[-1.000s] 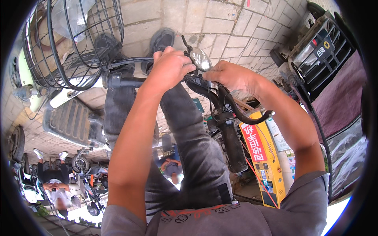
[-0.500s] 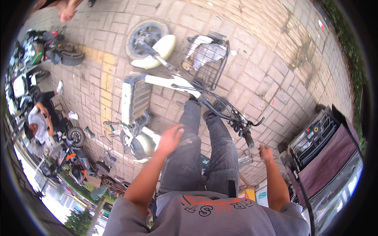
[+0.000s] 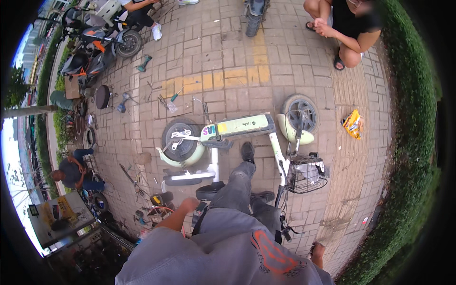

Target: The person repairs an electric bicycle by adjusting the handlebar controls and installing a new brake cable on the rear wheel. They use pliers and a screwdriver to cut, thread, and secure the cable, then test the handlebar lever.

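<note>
Head view: lowest in the frame, the person's grey shirt (image 3: 204, 251) with an orange print fills the bottom centre. The left hand (image 3: 190, 204) is just left of bottom centre, near the black seat (image 3: 210, 191) of a scooter; its fingers are too small and hidden to tell whether they are wide or narrow. The right hand (image 3: 318, 251) hangs at the lower right, well apart from the scooter's basket, and how its fingers stand cannot be told either.

Dark grey trousers (image 3: 235, 190) run up the middle toward the pale green and white scooter (image 3: 240, 128), which lies on its side across the centre of the frame. Its handlebar (image 3: 284, 223) is beside the person's leg, the wire basket (image 3: 306, 179) right of centre, the front wheel (image 3: 306, 113) above that, and the rear wheel (image 3: 178, 142) left of centre.

Farther off, a yellow packet (image 3: 352, 124) lies at right. A green-handled tool (image 3: 176, 95) lies above the rear wheel. Parked motorbikes (image 3: 97, 47) stand at the upper left; a person in black (image 3: 358, 28) crouches at the upper right, near a hedge (image 3: 413, 142).
</note>
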Tool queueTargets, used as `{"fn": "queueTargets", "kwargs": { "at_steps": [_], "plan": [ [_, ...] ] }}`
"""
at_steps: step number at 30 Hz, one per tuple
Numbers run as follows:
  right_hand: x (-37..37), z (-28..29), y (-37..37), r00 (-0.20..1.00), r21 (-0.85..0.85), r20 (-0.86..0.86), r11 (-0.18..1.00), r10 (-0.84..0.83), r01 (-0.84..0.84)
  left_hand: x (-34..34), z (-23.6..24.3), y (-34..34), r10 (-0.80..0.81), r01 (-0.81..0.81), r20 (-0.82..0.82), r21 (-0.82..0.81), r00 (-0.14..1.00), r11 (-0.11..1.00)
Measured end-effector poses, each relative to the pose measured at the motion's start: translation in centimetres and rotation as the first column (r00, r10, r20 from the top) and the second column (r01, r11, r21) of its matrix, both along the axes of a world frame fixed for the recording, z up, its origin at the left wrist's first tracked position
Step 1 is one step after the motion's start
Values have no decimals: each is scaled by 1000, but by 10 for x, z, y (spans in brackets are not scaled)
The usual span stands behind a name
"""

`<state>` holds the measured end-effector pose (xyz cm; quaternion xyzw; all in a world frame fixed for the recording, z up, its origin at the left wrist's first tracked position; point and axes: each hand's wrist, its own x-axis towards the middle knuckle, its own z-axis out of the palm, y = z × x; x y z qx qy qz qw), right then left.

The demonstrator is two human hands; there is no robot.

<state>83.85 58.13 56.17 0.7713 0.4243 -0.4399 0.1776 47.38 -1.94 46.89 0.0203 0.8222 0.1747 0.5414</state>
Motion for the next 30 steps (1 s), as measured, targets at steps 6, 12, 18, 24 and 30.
{"fn": "queueTargets", "kwargs": {
  "at_steps": [6,12,18,24,30],
  "plan": [
    [-246,33,51,889,42,-95,895,447,-445,-42,-35,13,731,-727,-41,80,681,681],
    [-439,41,86,718,-53,-49,716,694,-696,-100,7,69,980,-957,94,252,174,146],
    [-685,28,102,425,-115,-3,422,905,-899,-105,7,104,930,-929,141,108,-339,-355],
    [-975,-40,46,-34,-203,-87,-51,996,-978,-112,25,193,614,-598,-89,-156,-784,-786],
    [-1201,-66,-93,-312,71,-279,-305,908,-950,-183,74,291,984,-862,39,-488,-176,-135]
  ]
}}
